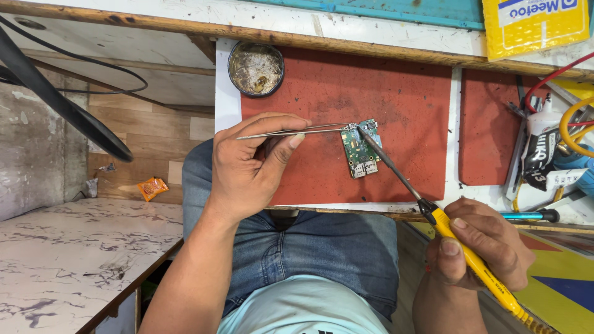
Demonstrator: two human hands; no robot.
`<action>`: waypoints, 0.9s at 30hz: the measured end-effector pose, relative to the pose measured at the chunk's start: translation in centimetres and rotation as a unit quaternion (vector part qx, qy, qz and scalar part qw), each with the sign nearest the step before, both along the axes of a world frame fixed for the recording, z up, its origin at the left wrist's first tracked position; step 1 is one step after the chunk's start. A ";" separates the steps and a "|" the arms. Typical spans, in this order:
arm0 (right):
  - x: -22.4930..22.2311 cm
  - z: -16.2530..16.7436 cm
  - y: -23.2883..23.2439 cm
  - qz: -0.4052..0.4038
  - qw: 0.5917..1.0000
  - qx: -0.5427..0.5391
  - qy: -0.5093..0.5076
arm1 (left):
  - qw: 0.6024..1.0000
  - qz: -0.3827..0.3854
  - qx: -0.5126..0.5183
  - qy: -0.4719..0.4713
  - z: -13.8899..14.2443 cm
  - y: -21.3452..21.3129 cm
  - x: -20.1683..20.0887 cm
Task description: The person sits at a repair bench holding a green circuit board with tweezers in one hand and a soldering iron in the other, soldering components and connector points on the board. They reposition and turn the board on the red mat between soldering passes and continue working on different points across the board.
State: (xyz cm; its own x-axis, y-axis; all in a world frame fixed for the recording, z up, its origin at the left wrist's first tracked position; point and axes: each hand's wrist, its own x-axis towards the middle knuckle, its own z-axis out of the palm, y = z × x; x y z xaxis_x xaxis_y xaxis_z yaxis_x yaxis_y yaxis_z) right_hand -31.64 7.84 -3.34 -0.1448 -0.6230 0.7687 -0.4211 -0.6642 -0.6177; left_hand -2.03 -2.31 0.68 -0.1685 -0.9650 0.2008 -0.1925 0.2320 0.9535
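On the red mat lies a small green circuit board, and everything else sits around it. Left of the board, the left hand is closed in a pinch around metal tweezers, thumb and fingertips pressing the two blades together. The tweezers run nearly level toward the board, and their tips meet its upper edge. Below and to the right of the board, the right hand is wrapped in a full grip around the yellow handle of a soldering iron. The iron's dark shaft slants up and to the left, and its tip rests on the top of the board, just beside the tweezer tips. Whether the two tips touch each other cannot be told.

Above and to the left of the board, at the mat's corner, stands a round tin with dirty, brownish contents. Far to the right of the board, beyond a second red mat, lie tangled red and yellow wires and a tool with a blue handle. Directly below the board are the person's knees in blue jeans. Well off to the lower left of the board stands a marbled white tabletop.
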 end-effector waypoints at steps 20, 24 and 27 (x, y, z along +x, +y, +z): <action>0.5 -1.8 -0.2 -0.116 0.981 -0.036 -0.148 | 0.998 0.054 0.003 0.022 -0.5 0.8 0.1; 0.5 -1.5 0.1 -0.079 0.981 0.016 -0.174 | 0.997 0.073 -0.007 0.014 -0.9 1.1 0.0; 0.5 -1.5 -0.3 -0.041 0.979 0.033 -0.198 | 0.997 0.073 -0.010 0.011 -1.3 0.9 0.1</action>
